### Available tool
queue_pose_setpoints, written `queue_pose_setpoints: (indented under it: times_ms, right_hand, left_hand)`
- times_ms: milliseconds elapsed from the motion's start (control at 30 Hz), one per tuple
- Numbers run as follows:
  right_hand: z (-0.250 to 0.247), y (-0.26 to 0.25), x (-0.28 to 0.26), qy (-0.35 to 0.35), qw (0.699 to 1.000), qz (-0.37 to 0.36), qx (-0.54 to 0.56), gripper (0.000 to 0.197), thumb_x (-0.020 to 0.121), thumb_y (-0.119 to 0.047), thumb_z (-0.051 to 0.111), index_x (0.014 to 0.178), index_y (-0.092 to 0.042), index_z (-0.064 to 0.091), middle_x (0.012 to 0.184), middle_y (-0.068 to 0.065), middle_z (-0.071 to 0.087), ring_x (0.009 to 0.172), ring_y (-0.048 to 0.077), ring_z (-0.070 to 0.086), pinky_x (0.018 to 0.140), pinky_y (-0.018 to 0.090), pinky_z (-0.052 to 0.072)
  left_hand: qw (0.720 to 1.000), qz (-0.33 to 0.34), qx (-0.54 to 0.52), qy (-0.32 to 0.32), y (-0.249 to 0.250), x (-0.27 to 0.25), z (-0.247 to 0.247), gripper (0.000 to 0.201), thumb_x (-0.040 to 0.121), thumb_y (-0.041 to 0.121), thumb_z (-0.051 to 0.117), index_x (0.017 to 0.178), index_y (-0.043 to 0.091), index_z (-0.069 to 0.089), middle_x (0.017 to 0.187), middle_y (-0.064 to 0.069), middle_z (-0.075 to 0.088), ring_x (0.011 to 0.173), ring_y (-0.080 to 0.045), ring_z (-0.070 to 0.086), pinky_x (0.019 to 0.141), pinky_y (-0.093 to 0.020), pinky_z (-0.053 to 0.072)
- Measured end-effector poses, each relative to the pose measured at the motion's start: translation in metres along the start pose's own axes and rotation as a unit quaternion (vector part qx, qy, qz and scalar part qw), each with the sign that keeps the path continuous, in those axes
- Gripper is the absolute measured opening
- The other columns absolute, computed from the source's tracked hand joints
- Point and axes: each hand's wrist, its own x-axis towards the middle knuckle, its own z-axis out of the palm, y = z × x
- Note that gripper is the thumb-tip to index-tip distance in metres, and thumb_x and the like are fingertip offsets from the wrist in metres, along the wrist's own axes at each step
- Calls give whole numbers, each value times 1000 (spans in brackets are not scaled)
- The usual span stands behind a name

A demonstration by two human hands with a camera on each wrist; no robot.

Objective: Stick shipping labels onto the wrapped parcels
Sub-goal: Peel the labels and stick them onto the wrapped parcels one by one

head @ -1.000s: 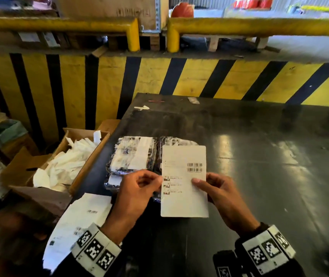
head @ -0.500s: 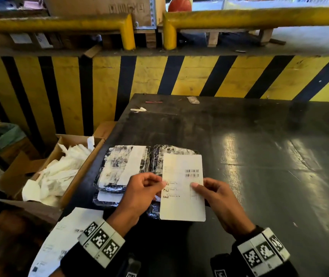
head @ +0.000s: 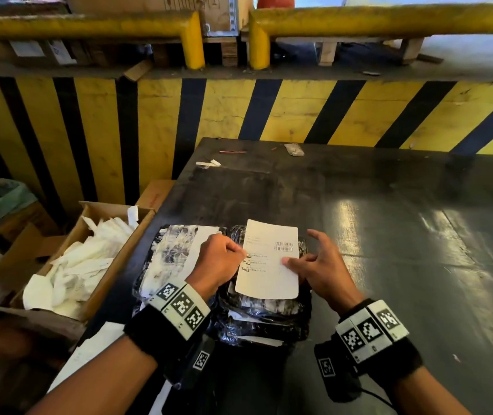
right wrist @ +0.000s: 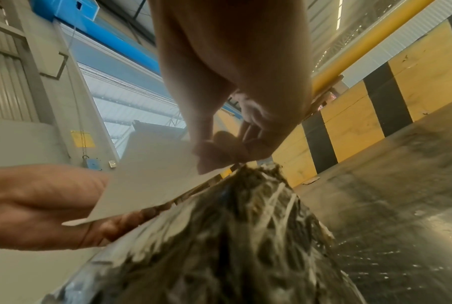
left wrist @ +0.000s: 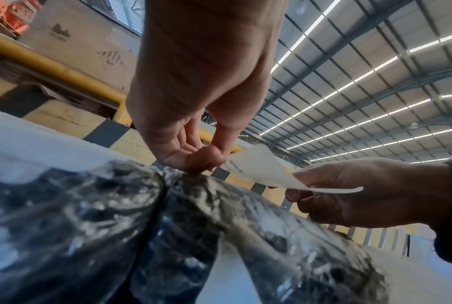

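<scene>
Cardboard box of white backing strips sits off the tabletop's left edge, prob. for peeled waste. On the tabletop, near its left edge, a labelled parcel lies beside an unlabelled parcel. L hand pinches the shipping label at its left edge; R hand pinches the right edge w/ thumb on top, other fingers spread. Label hangs just above the unlabelled parcel, sagging a bit, likely held at both edges to line it up before it sticks.
</scene>
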Motion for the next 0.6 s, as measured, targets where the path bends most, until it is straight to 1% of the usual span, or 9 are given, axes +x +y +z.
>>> queue_pose_setpoints:
  times_ms: [100, 167, 233, 333, 400, 467, 500, 567, 600]
  right_hand:
    - [4, 7, 3, -2, 1000, 10, 1, 87, 75, -13, 77, 142, -22, 24, 87, 16, 71, 79, 26, 71, 71, 46, 59]
    - [5, 9, 4, -3, 1000, 12, -1, 89, 74, -14, 78, 143, -23, 23, 87, 16, 71, 81, 27, 71, 74, 48, 58]
    - [6, 10, 4, -3, 1000, 13, -1, 90, 74, -13, 78, 144, -22, 21, 88, 17, 71, 81, 27, 71, 74, 48, 58]
    - [7, 8, 1, 3, 1000, 5, -5, 90, 75, -11, 77, 144, -21, 20, 87, 19, 70, 80, 28, 70, 67, 40, 59]
    - [7, 6, 0, 6, 1000, -1, -17, 91, 75, -10, 76, 145, -19, 19, 87, 17, 70, 80, 25, 70, 62, 33, 58]
    - [9, 6, 0, 13, 999, -6, -35, 92, 75, -9, 76, 145, -18, 18, 86, 14, 69, 79, 24, 69, 62, 33, 57]
    - [9, 5, 1, 17, 999, -9, -47, 93, 74, -9, 77, 145, -16, 18, 88, 13, 68, 78, 23, 68, 63, 34, 58]
    - [10, 4, 3, 24, 996, -15, -83, 94, 73, -10, 78, 145, -13, 18, 97, 11, 67, 78, 18, 65, 62, 29, 56]
    - [11, 3, 5, 28, 994, -18, -106, 94, 72, -11, 79, 144, -11, 19, 104, 11, 66, 81, 17, 64, 61, 26, 54]
  left_hand:
    - [1000, -6, 7, 2, -3, 1, 1, 17, 78, 7, 67, 61, 11, 67, 70, -5, 70, 71, -22, 67, 70, -37, 57]
    - [1000, -7, 19, 3, -3, 0, 1, 14, 78, 7, 67, 64, 7, 69, 67, -5, 69, 67, -20, 65, 68, -35, 55]
    - [1000, -4, 30, 5, -3, -1, 0, 14, 78, 7, 65, 68, -2, 70, 64, -8, 66, 62, -17, 60, 62, -30, 51]
    - [999, -7, 46, 5, -2, -2, 1, 17, 76, 8, 64, 74, -9, 68, 63, -11, 59, 60, -19, 55, 56, -25, 44]
    - [998, -10, 59, 4, -2, -1, 1, 18, 75, 8, 64, 74, -9, 67, 62, -10, 57, 57, -19, 53, 56, -28, 46]
    - [997, -12, 78, 4, 0, 0, 1, 19, 74, 10, 64, 70, -9, 66, 60, -10, 58, 56, -21, 57, 60, -36, 54]
    - [996, -14, 87, 3, 1, 1, 0, 20, 74, 11, 64, 66, -8, 65, 58, -10, 58, 57, -25, 61, 62, -39, 56]
    - [994, -13, 105, 3, 4, 0, -1, 25, 73, 13, 64, 53, 0, 59, 51, -9, 56, 62, -31, 67, 63, -41, 56]
    - [993, -10, 114, 6, 5, 0, 0, 28, 73, 14, 64, 49, 5, 54, 50, -10, 55, 63, -32, 67, 63, -40, 56]
